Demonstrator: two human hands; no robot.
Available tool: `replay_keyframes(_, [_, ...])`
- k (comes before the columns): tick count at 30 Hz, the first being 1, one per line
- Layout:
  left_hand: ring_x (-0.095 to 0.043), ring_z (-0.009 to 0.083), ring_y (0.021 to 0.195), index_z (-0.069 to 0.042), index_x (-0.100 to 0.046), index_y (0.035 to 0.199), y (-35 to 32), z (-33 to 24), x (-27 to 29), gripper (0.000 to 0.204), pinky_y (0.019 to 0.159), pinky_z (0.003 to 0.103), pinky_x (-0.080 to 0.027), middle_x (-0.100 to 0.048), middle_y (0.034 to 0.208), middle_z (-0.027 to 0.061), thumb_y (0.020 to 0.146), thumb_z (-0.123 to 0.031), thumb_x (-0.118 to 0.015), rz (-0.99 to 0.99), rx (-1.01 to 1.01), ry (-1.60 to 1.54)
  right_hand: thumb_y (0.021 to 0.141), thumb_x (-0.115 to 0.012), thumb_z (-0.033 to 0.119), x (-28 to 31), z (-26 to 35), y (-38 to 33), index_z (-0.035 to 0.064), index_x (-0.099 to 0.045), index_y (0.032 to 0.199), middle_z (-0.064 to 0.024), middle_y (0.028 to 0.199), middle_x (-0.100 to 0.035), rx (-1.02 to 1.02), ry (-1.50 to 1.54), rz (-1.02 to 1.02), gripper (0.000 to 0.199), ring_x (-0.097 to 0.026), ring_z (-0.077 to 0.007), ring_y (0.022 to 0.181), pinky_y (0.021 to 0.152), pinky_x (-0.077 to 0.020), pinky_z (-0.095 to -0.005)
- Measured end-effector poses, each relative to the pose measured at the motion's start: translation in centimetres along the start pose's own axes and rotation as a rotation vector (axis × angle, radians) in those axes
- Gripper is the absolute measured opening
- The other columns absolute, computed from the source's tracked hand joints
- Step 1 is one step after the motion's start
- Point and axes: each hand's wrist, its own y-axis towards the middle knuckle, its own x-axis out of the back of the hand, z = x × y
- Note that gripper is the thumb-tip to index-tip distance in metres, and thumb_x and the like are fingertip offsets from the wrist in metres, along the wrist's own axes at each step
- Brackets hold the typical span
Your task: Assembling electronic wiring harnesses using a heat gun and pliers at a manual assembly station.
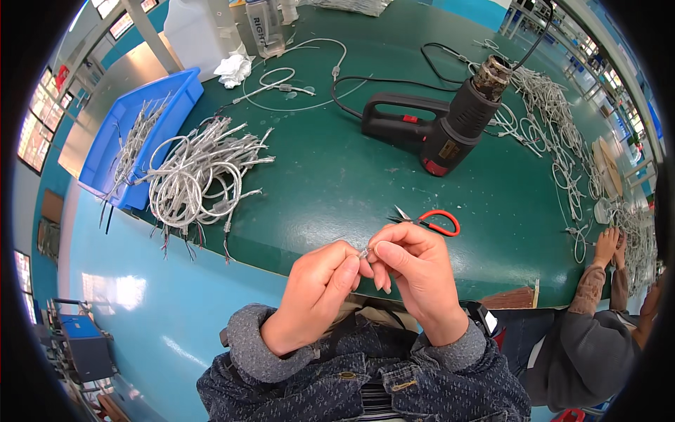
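Close together at the near edge of the green table, my left hand (316, 288) and my right hand (415, 274) pinch a small silvery cable end (364, 253) between their fingertips. Most of that piece is hidden by the fingers, so its exact kind is hard to make out. Just beyond my right hand lie red-handled scissors (443, 224), their blades pointing to the left. A heap of grey cables (211, 176) with bared dark wire ends rests left of my hands, spilling over the table edge.
A blue tray (190, 91) holding more cables stands at the left. A black heat gun (457, 119) sits upright at the back, its cord trailing. Long cable bundles (548, 105) run along the right side, where a co-worker's hands (606, 246) handle some. Crumpled white paper (233, 70) lies behind.
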Motion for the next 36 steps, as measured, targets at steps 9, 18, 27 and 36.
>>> replay_keyframes(9, [-0.037, 0.0036, 0.050, 0.002, -0.054, 0.085, -0.2, -0.2, 0.0, 0.025, 0.044, 0.020, -0.030, -0.048, 0.064, 0.0001, 0.099, -0.013, -0.040, 0.006, 0.004, -0.022, 0.088, -0.057, 0.000, -0.2, -0.5, 0.0, -0.0045, -0.062, 0.088, -0.0113, 0.083, -0.061, 0.065, 0.001, -0.015, 0.007, -0.056, -0.0131, 0.061, 0.052, -0.0438, -0.0232])
replay_keyframes(18, [-0.037, 0.0036, 0.050, 0.002, -0.056, 0.086, -0.1, -0.4, -0.4, 0.025, 0.044, 0.020, -0.029, -0.048, 0.065, 0.0005, 0.099, -0.012, -0.039, 0.008, 0.006, -0.040, 0.084, -0.059, -0.005, -0.5, -0.9, -0.3, -0.0048, -0.064, 0.088, -0.0121, 0.085, -0.061, 0.229, -0.136, -0.077, 0.007, -0.056, -0.0144, 0.064, 0.056, -0.0446, -0.0247])
replay_keyframes(27, [-0.038, 0.0036, 0.050, 0.002, -0.056, 0.086, -0.1, -0.3, -0.5, 0.025, 0.044, 0.020, -0.029, -0.049, 0.065, 0.0006, 0.099, -0.012, -0.039, 0.006, 0.010, -0.068, 0.083, -0.059, -0.008, -0.6, -0.9, -0.3, -0.0053, -0.065, 0.087, -0.0122, 0.084, -0.061, 0.278, -0.203, -0.093, 0.009, -0.056, -0.0143, 0.064, 0.055, -0.0447, -0.0245])
replay_keyframes(36, [-0.038, 0.0036, 0.050, 0.002, -0.056, 0.086, -0.2, -0.3, -0.6, 0.026, 0.044, 0.020, -0.029, -0.049, 0.065, 0.0007, 0.099, -0.014, -0.040, 0.009, 0.018, -0.078, 0.079, -0.058, -0.010, -0.5, -0.9, -0.3, -0.0056, -0.065, 0.084, -0.0122, 0.082, -0.061, 0.378, -0.306, -0.100, 0.010, -0.055, -0.0145, 0.063, 0.053, -0.0441, -0.0239])
